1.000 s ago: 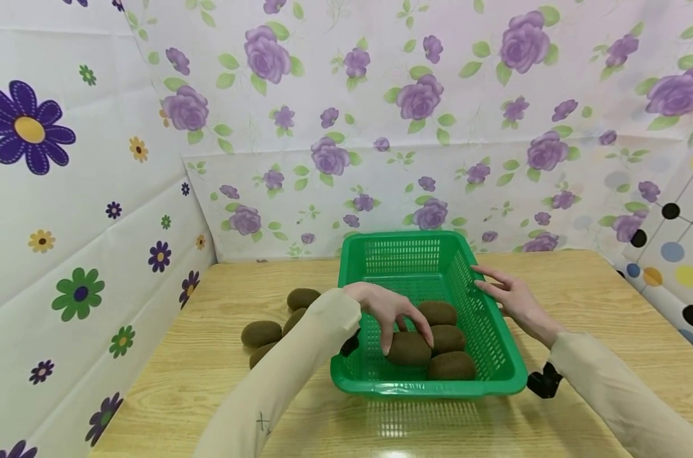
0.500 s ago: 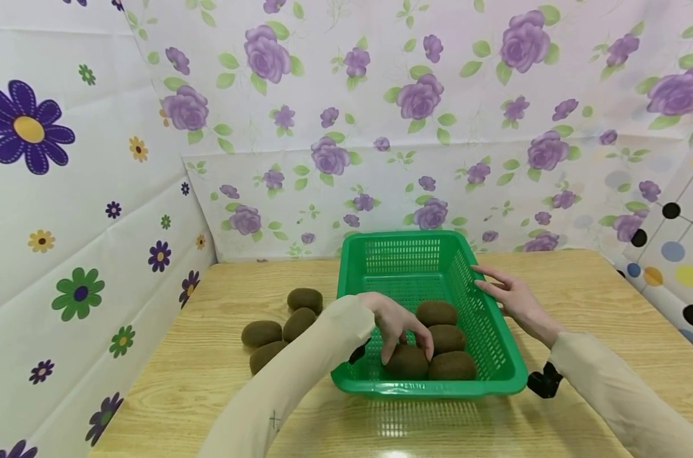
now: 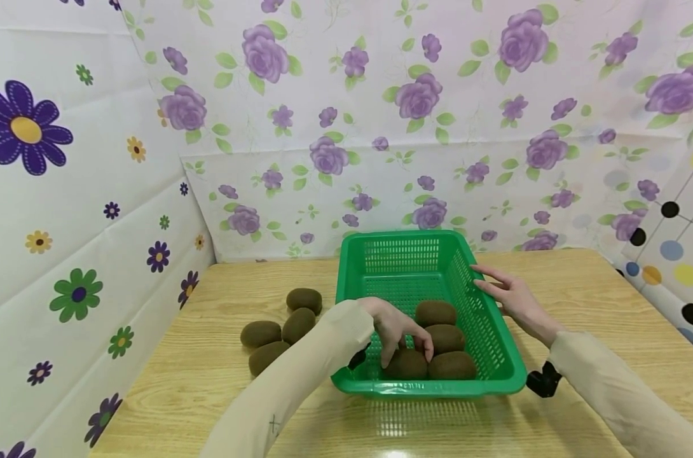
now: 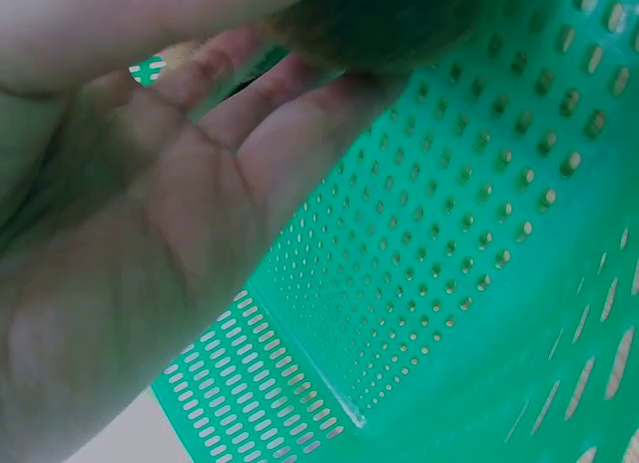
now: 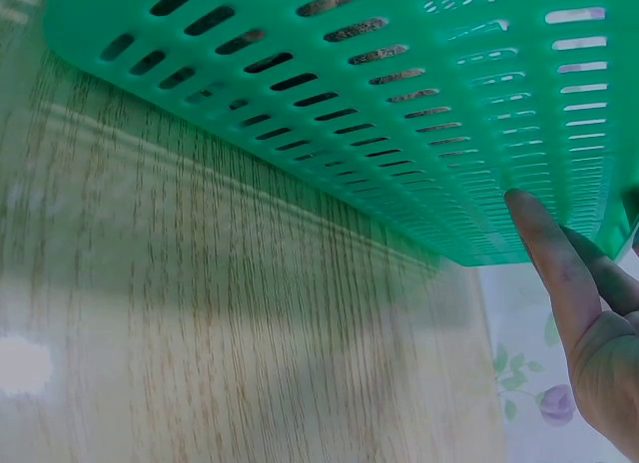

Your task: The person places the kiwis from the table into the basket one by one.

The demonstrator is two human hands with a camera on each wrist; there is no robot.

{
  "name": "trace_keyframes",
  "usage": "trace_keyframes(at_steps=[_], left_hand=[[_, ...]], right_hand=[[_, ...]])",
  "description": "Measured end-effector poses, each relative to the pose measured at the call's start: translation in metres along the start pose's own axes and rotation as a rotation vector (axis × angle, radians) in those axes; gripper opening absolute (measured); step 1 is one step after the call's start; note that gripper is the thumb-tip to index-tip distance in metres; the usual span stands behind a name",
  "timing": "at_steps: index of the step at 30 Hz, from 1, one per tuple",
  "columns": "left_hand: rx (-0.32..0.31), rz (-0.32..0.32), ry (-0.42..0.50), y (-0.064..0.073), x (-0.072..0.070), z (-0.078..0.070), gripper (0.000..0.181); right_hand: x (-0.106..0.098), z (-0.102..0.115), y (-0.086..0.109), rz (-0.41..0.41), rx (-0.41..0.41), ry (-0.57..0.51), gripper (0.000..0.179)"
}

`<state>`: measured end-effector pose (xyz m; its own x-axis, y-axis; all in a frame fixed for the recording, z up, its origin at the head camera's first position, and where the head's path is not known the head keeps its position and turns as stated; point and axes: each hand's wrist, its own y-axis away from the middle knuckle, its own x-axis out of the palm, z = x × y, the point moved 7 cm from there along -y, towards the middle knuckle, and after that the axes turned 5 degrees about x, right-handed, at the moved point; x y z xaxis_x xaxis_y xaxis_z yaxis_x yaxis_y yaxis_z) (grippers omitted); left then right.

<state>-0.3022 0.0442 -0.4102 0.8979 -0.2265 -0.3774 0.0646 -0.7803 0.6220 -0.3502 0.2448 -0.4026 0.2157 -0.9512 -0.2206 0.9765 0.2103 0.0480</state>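
Note:
A brown kiwi [image 3: 406,366] lies low in the front part of a green plastic basket [image 3: 426,388]. My left hand [image 3: 393,327] reaches down over the left rim and holds this kiwi from above, fingers and thumb to either side. In the left wrist view the kiwi [image 4: 384,29] is dark at the top, against the fingers. Three more kiwis [image 3: 446,339] line the basket's right side, the nearest one beside the held kiwi. My right hand [image 3: 515,302] holds the basket's right rim; in the right wrist view one fingertip [image 5: 521,209] meets the outer wall.
Several loose kiwis [image 3: 299,326] cluster on the wooden table [image 3: 180,381] left of the basket, partly near my left sleeve. A flowered cloth [image 3: 335,191] hangs behind the table, and other patterned cloths flank it left and right.
The left hand has lowered the kiwi slightly toward the basket's front, beside the nearest one. The right hand keeps its place on the rim.

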Motion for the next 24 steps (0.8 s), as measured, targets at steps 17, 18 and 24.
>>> trace_keyframes(at_steps=[17, 18, 24], left_hand=[[0.169, -0.17, 0.144, 0.032, -0.024, -0.02, 0.063], [0.189, -0.178, 0.153, 0.035, -0.027, -0.022, 0.063], [0.291, -0.238, 0.168, 0.06, -0.038, -0.029, 0.06]], right_hand=[[0.0, 0.001, 0.001, -0.002, 0.004, -0.018, 0.058], [0.0, 0.001, 0.0, -0.002, 0.003, -0.016, 0.058], [0.001, 0.0, 0.0, -0.009, 0.004, 0.004, 0.059]])
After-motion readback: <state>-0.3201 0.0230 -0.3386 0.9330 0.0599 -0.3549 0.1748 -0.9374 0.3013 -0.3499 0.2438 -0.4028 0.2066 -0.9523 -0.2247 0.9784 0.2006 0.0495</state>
